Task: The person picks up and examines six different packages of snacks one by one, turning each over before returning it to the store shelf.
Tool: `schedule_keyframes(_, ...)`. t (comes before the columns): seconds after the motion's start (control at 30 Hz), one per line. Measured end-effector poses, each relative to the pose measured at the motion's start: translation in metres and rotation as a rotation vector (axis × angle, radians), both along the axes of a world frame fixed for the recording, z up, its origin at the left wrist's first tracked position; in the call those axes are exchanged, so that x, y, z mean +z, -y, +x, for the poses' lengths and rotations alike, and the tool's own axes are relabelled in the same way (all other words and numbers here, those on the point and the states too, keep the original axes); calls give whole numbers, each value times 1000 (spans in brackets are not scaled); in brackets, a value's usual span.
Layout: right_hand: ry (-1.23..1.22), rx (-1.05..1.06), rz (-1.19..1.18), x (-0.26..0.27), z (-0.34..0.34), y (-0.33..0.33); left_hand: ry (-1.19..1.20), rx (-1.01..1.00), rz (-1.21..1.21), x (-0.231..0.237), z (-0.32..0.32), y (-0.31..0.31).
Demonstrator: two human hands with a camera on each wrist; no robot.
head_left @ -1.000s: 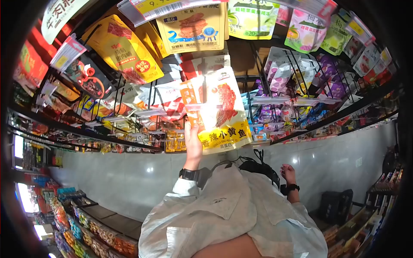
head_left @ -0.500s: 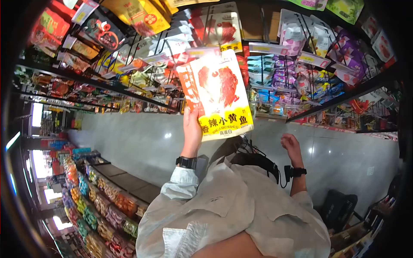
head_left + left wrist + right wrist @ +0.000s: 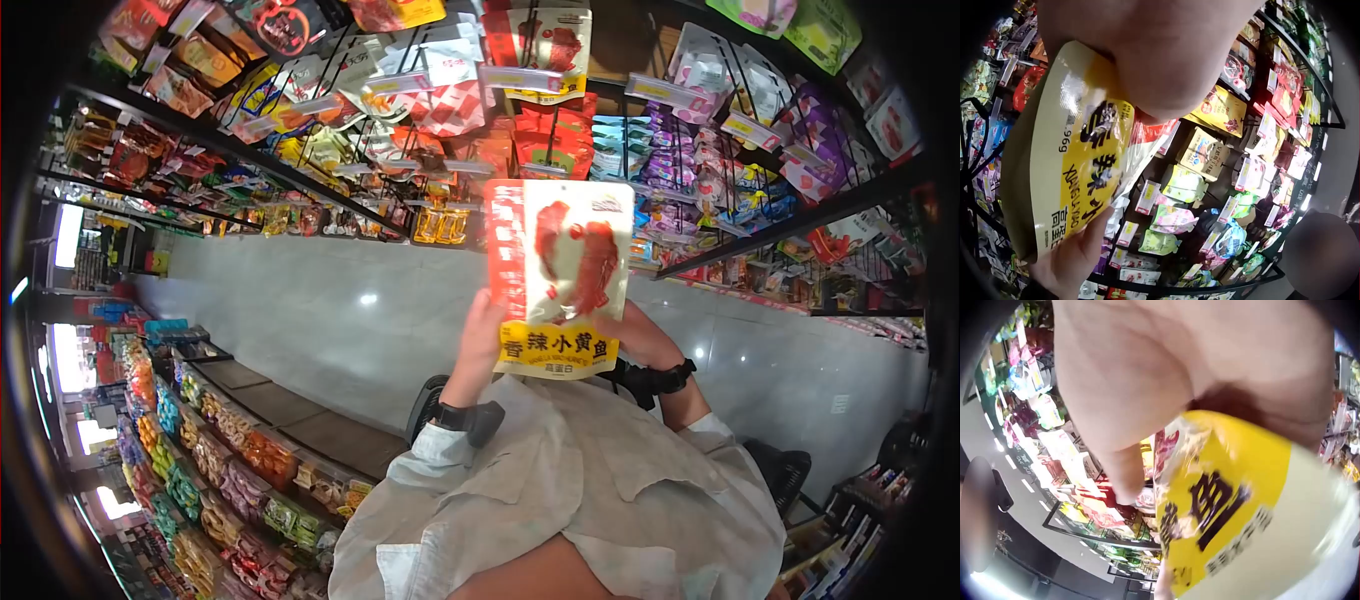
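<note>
- Pouch [image 3: 572,262] of cream plastic, with a red stripe down its left side and a yellow band along its foot, is held upright before the person's chest, its printed front turned to the head camera.
- Left hand [image 3: 482,335] grips the pouch at its lower left edge; the part of its fingers behind the pouch is hidden.
- Right hand [image 3: 645,338] grips the lower right edge, its fingers partly covered by the pouch; the right wrist view shows this hand against the yellow band, the plastic bulging there.
- Black lettering runs across the yellow band, and red food is pictured above it.
- Dark bands circle both wrists, below the cuffless right hand and just beyond the pale shirt [image 3: 560,470] sleeve on the left.
- Beyond the pouch, a similar pack [image 3: 548,48] hangs on the rack behind a price tag [image 3: 522,80].
- Red packets [image 3: 553,135] hang below that pack, with purple packets [image 3: 668,160] to the right.
- Grey floor [image 3: 300,290] stretches between the rack and rows of bagged snacks [image 3: 240,450] at the lower left.
</note>
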State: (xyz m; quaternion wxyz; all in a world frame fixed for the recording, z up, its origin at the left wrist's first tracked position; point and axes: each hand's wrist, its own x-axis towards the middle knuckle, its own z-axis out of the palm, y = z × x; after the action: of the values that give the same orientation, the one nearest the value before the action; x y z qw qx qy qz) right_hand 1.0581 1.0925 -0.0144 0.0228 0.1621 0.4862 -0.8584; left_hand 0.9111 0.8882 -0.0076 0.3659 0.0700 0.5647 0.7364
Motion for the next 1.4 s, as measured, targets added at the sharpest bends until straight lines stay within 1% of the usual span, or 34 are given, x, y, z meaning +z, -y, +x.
schedule_keyframes(0.03, 3, -2, -26, 3, -6, 9, -11, -32, 2, -1, 2, 5)
schedule_keyframes(0.07, 19, 21, 17, 2, -13, 15, -16, -18, 7, -4, 1, 12)
schedule_keyframes(0.17, 46, -46, 129, 2, -30, 42, -84, -116, -73, -2, -10, 42)
schedule_keyframes(0.3, 69, -102, 253, 8, -54, 84, -107, -100, -121, -27, -23, 80)
schedule_keyframes(0.33, 78, -106, 345, 8, -58, 94, -105, -96, -121, -33, -27, 89)
schedule_keyframes(0.37, 89, -111, 384, 10, -63, 104, -103, -93, -119, -37, -30, 97)
schedule_keyframes(0.43, 111, -123, 461, 17, -71, 122, -551, 4, -344, -39, -36, 109)
schedule_keyframes(0.47, 131, -167, 506, 22, -76, 133, -780, 52, -454, -38, -41, 113)
schedule_keyframes(0.57, 213, -214, 601, 37, -87, 157, -728, -197, -232, -20, -60, 122)
schedule_keyframes(0.6, 175, -127, 691, 35, -85, 163, -508, -216, -80, -27, -61, 119)
schedule_keyframes(0.63, 217, -36, 664, 56, -88, 173, -285, -233, 66, -34, -59, 111)
schedule_keyframes(0.67, 132, 9, 743, 65, -91, 183, -48, -257, 188, -41, -62, 110)
schedule_keyframes(0.7, 50, 57, 820, 72, -94, 192, 197, -261, 290, -44, -65, 108)
schedule_keyframes(0.77, 43, 115, 911, 82, -90, 198, 723, -267, 438, -40, -85, 113)
schedule_keyframes(0.8, 21, 141, 957, 84, -88, 194, 825, -268, 570, -33, -94, 114)
schedule_keyframes(0.83, -9, 167, 1005, 85, -88, 189, 705, -277, 553, -34, -97, 119)
schedule_keyframes(0.87, 9, 102, 894, 82, -88, 184, 582, -283, 536, -35, -98, 125)
schedule_keyframes(0.93, 17, -110, 876, 72, -85, 177, 302, -271, 450, -39, -96, 140)
schedule_keyframes(0.97, 15, -214, 864, 69, -85, 172, 264, -264, 436, -40, -94, 142)
schedule_keyframes(1.0, 43, -225, 929, 72, -86, 166, 225, -256, 420, -39, -91, 144)
schedule_keyframes(1.03, 40, -225, 906, 71, -86, 163, 185, -249, 403, -39, -89, 146)
schedule_keyframes(1.07, 36, -226, 884, 68, -86, 159, 341, -206, 466, -38, -86, 143)
schedule_keyframes(1.1, 34, -229, 862, 66, -85, 154, 355, -202, 461, -37, -83, 140)
schedule_keyframes(1.2, -12, -134, 1013, 63, -79, 139, 381, -203, 450, -30, -68, 125)
schedule_keyframes(1.3, 68, -96, 1292, 72, -68, 122, 376, -230, 443, -21, -49, 105)
schedule_keyframes(1.33, 58, -64, 1251, 69, -61, 111, 374, -210, 430, -12, -42, 93)
schedule_keyframes(1.4, -4, -45, 1024, 67, -50, 91, 476, -279, 440, -10, -34, 72)
